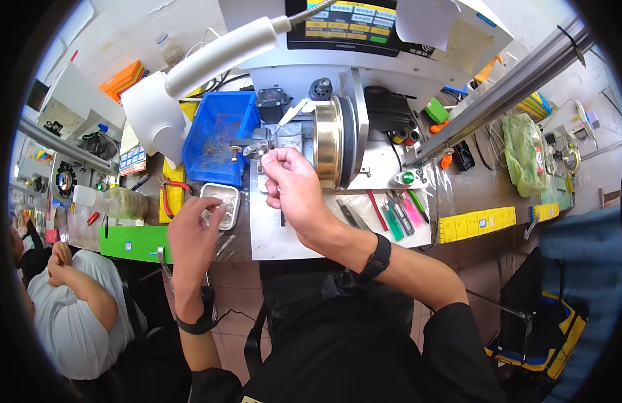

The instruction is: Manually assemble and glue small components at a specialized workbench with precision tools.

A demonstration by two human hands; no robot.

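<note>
My right hand (294, 188) is closed in a pinch just in front of a small metal fixture (257, 146) on the bench machine. Whatever lies between its fingertips is too small to make out. Beside that fixture stands a brass-coloured wheel (327, 142) with a dark rim behind it. My left hand (193, 232) hovers at the near edge of a small white tray (234, 213), its fingers loosely apart and partly covering it. Tiny bits, too small to name, lie in the tray. A slim white nozzle (294, 113) points down toward the fixture.
Behind the tray sits a blue bin (220, 127). Red-handled pliers (168, 198) and a cloudy jar (126, 203) stand left. Tweezers (403, 213) and other hand tools lie right. A white lamp (223, 57) and a metal post (499, 91) reach overhead. Another person (79, 309) sits at left.
</note>
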